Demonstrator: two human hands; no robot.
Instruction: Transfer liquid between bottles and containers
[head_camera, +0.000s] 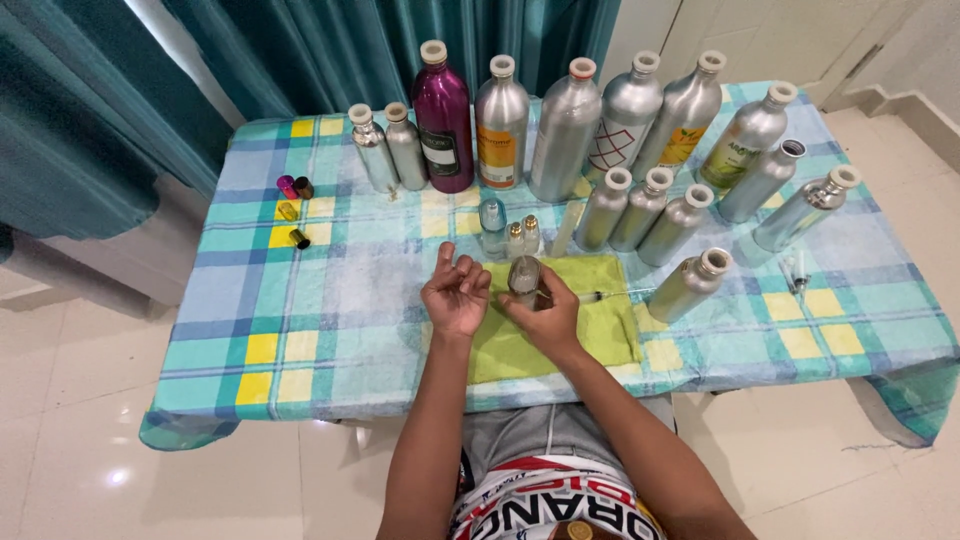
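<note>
1. A small clear bottle (523, 279) is held upright by the right hand (545, 318), above a green cloth (600, 335) spread on the surface (330, 300).
2. The right hand's grip is closed around the lower body of the small clear bottle, with the top left free.
3. The left hand (456, 293) is raised just beside the bottle, its fingers loosely curled; whether anything small is pinched in that grip cannot be told.
4. The bottle is judged to be light, rigid and probably glass, hence fragile and likely smooth enough to slip. A hold low on the body, where it sits now, seems soundest.
5. Just behind the cloth stand three more small bottles (512, 236). Further back a row of tall metal bottles (565, 130) and one purple bottle (443, 120) is seen.
6. Several small coloured caps (293, 205) lie well apart, to the left on the checked cloth.
</note>
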